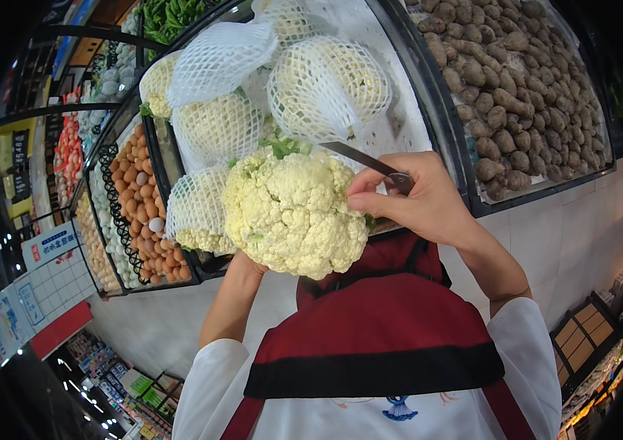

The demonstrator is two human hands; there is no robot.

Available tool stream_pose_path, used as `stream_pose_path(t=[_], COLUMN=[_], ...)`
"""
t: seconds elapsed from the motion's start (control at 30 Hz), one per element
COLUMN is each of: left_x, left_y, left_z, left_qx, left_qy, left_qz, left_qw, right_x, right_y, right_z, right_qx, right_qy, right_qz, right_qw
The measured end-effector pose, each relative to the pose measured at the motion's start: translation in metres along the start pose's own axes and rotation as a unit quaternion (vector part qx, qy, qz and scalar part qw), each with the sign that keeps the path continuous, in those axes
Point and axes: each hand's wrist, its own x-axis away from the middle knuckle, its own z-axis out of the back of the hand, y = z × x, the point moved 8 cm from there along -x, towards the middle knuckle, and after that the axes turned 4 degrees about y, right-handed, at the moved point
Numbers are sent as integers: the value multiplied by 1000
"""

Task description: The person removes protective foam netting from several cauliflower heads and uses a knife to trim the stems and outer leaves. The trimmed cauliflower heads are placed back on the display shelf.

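While the left hand [242, 265] props the bare cauliflower [293, 213] from below, held up in front of the display bin [429, 110], the right hand [418, 198] has its fingers closed round a knife [370, 163], blade angled toward the green stem end.

- Doing it well, by my judgement: keep the head steady, cut shallow at the leaf stubs, edge turned away from the supporting palm, thumb clear of the blade.
- Netted cauliflowers [326, 84] lie just behind; potatoes [517, 81] to the right, eggs [143, 213] to the left.
- Hidden: left fingers sit behind the head, so I cannot tell their grip. Knife handle is buried in the fist; blade tip is lost behind the florets. Stem underside not visible.
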Motion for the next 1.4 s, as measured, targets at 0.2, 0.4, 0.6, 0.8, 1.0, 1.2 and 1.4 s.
stream_pose_path(t=[0.2, 0.4, 0.6, 0.8, 1.0, 1.2, 1.4], left_x=[0, 7, 9, 12, 11, 14, 15], left_y=[5, 1, -3, -7, -9, -7, -2], left_z=[21, 19, 26, 27, 28, 28, 29], left_qx=[-53, -43, -21, -12, -7, -4, -47], left_qy=[110, 150, 164, 169, 170, 167, 202], left_qz=[-21, -24, 24, 52, 68, 73, 66], left_qw=[992, 987, 986, 984, 983, 983, 976], right_x=[-3, 1, 6, 0, -3, -2, -8], right_y=[-16, -28, -43, -44, -51, -49, -42], right_z=[3, -4, -16, -21, -28, -31, -31], right_qx=[194, 326, 461, 517, 520, 525, 529], right_qy=[64, 67, 20, -33, -18, -21, 0], right_qz=[142, 233, 303, 308, 347, 376, 392], right_qw=[969, 914, 834, 798, 780, 764, 753])
